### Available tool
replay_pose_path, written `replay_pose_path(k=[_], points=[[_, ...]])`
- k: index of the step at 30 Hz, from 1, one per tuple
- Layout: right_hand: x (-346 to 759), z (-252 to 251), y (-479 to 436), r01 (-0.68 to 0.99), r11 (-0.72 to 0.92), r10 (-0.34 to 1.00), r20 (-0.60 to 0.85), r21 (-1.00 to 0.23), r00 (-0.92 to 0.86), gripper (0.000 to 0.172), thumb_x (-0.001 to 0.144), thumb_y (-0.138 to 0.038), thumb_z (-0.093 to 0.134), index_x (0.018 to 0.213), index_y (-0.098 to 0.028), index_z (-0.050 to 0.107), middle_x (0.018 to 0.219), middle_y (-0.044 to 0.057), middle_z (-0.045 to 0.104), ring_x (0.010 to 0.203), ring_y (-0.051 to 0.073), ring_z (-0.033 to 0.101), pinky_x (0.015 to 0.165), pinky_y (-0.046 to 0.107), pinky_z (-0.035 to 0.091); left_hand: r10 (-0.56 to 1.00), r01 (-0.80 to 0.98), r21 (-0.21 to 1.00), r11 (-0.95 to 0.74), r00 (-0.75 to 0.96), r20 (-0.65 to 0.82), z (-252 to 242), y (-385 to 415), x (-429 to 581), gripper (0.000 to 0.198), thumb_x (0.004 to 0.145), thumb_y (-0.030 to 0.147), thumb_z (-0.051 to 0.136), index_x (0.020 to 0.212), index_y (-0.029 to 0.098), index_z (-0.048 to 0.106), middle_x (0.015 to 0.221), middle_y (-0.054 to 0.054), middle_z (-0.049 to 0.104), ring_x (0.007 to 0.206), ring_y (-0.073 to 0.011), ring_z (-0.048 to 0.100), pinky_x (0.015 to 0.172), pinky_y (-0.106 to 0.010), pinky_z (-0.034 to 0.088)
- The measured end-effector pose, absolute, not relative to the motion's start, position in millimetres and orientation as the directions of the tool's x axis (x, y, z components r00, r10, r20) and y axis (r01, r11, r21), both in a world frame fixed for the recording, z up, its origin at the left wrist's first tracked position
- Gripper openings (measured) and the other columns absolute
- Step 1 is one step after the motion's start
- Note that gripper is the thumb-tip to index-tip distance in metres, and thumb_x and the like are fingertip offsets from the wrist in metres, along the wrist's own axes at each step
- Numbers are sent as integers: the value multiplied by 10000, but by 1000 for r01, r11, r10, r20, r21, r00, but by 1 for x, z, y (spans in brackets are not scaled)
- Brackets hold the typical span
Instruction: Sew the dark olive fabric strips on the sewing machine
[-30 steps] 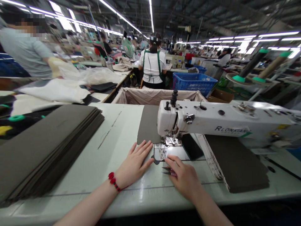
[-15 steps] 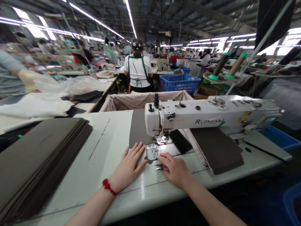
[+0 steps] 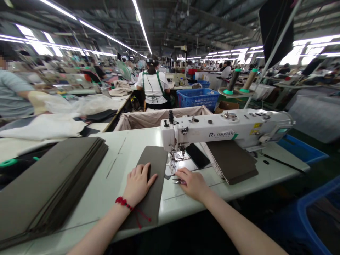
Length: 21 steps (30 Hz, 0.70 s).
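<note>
My left hand [image 3: 138, 183] lies with its fingers stretched out on a grey-brown fabric panel [image 3: 154, 159], left of the sewing machine [image 3: 196, 129]. The panel reaches toward the table's front edge, partly under my forearm. In my right hand [image 3: 194, 184] is a pair of thread snips [image 3: 179, 181], blades pointing left. That hand rests on the table, just in front of the needle plate [image 3: 180, 163], its fingertips close to the plate's front edge. Much of the snips' handle is hidden by my fingers.
A thick stack of grey-brown panels [image 3: 63, 170] lies at the left. Right of the needle are a black phone [image 3: 197, 156] and another panel stack [image 3: 233, 159]. Behind the table stand a cloth-lined bin [image 3: 132, 122] and a blue basket [image 3: 198, 99]. Co-workers sit farther off.
My left hand has drawn the fabric panel from beside and behind the needle toward the front edge. My right hand keeps the snips by the needle plate. The view has shifted slightly.
</note>
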State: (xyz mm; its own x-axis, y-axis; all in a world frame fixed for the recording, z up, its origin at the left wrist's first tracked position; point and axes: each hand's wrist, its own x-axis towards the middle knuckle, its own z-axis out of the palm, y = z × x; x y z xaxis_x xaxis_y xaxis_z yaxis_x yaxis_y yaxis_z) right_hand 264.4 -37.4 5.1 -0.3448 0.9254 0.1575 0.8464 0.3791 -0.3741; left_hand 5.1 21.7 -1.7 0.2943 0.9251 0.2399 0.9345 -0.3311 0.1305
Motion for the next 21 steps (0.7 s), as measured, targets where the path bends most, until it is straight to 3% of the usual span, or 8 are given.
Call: replay_pose_path(k=[3,6,10,13,16,21], points=[[267,6,-38,827,392,920,172,-402,-353,405,863,-239,557,1267,-271,561,1322,20,555,991,186,624,826,291,465,930,940,90,-328,305,204,-8,2,-13,458,929,300,392,1359,177,486,1362,-151,519,1251,-352,470,1007,-541,362],[273,10,-47,810,388,921,188,-440,-340,352,859,-227,569,1208,-265,597,1255,21,594,991,180,617,831,274,452,932,930,91,-355,345,110,-12,-25,-35,554,855,120,364,1396,207,445,1471,-97,424,1363,-330,363,1058,-569,322],[285,16,-75,727,270,955,270,-632,-120,177,939,-292,471,1004,-216,617,892,15,657,814,159,616,737,251,444,871,852,186,-489,489,46,-11,-53,-51,637,815,45,327,1412,256,395,1532,-21,331,1442,-242,219,1148,-558,208],[293,15,-106,621,130,978,204,-773,49,303,970,-409,403,783,-217,545,651,-25,561,610,142,544,599,245,413,829,798,241,-552,557,55,-4,-59,-46,615,827,53,333,1397,273,405,1529,-4,334,1448,-219,202,1170,-547,160],[294,6,-139,594,21,993,88,-804,84,326,962,-460,401,750,-231,494,631,-31,541,591,146,532,584,251,409,797,758,285,-586,603,35,3,-57,-34,587,830,49,328,1356,277,454,1504,-1,381,1438,-213,236,1174,-536,167],[285,-15,-181,583,-69,996,-28,-809,80,247,985,-404,351,862,-246,496,731,-14,605,675,166,596,643,274,422,786,740,292,-606,613,75,2,-53,-21,489,877,97,344,1305,277,499,1458,-10,446,1414,-213,297,1175,-526,172]])
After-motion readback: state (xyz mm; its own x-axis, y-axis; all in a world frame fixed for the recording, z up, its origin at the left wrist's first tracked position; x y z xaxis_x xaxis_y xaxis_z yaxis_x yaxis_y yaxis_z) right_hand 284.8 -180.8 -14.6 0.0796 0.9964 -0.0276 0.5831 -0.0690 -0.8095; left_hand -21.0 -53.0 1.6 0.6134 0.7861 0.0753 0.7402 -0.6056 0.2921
